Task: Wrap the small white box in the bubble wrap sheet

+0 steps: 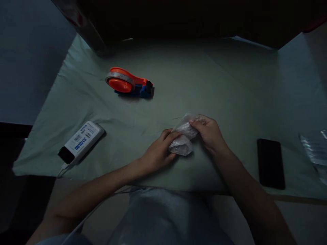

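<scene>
A small bundle of clear bubble wrap [184, 137] lies on the pale green cloth [178, 85] near its front edge. My left hand [159, 151] grips the bundle's lower left end with curled fingers. My right hand [209, 132] pinches its upper right end, fingers closed around the plastic. Whatever is inside the wrap is hidden.
An orange and blue tape dispenser [129, 83] sits at the back left. A white power bank [81, 141] with a cable lies at the left front. A black phone [270, 163] lies to the right, with shiny plastic sheeting [315, 148] at the right edge. A dark object looms at the back.
</scene>
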Tool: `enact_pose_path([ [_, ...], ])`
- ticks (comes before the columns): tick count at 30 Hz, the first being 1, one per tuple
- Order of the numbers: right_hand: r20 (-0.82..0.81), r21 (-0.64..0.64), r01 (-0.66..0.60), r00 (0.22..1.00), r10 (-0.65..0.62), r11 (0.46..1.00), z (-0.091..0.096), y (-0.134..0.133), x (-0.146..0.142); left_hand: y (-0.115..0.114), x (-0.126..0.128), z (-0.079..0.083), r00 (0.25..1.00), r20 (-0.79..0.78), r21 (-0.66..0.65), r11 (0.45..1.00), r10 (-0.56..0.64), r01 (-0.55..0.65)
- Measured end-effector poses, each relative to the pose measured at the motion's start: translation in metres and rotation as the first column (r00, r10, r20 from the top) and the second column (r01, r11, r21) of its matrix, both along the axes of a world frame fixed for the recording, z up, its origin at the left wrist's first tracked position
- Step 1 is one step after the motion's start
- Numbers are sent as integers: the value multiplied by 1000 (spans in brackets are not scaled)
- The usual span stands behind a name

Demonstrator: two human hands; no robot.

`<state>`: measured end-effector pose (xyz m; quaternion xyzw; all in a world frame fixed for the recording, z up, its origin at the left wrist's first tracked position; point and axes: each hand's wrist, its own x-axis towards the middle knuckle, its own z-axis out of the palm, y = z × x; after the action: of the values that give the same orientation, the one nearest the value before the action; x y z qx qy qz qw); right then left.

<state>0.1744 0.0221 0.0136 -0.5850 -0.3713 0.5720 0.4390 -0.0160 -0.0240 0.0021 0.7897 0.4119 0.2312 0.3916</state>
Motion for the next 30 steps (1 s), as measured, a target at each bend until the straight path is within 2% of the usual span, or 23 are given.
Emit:
enact_pose_path([
  [4,33,63,4,999,-6,998,1,27,-2,2,3,-6,991,-92,217,973,98,-76],
  [6,40,97,17,999,-21,995,1,39,-2,1,2,-5,993,-91,293,955,69,-39],
  [9,36,114,18,999,-22,993,-4,56,-3,1,0,-2,997,-44,260,962,-69,78],
  [11,53,119,0,999,-6,993,-11,67,-4,2,-1,0,992,17,223,968,-122,115],
  [14,157,136,-43,987,21,990,-23,83,-7,9,1,2,994,92,259,966,-52,26],
  [16,290,165,-59,957,9,985,-27,86,-8,14,4,1,998,62,282,959,23,-39],
  [20,605,275,-129,794,-67,953,-20,64,-6,21,13,-2,996,-75,212,977,47,-30],
  [23,784,228,-330,621,28,916,-9,32,-2,23,17,-2,994,-75,170,983,83,-70],
  [25,832,170,-410,547,93,896,-6,16,4,23,16,0,991,-56,144,983,124,-115],
  [28,838,136,-416,532,119,899,-9,7,20,26,6,2,982,-52,123,977,179,-172],
  [30,825,150,-373,557,92,915,-15,7,34,29,-5,0,978,-86,189,967,192,-173],
])
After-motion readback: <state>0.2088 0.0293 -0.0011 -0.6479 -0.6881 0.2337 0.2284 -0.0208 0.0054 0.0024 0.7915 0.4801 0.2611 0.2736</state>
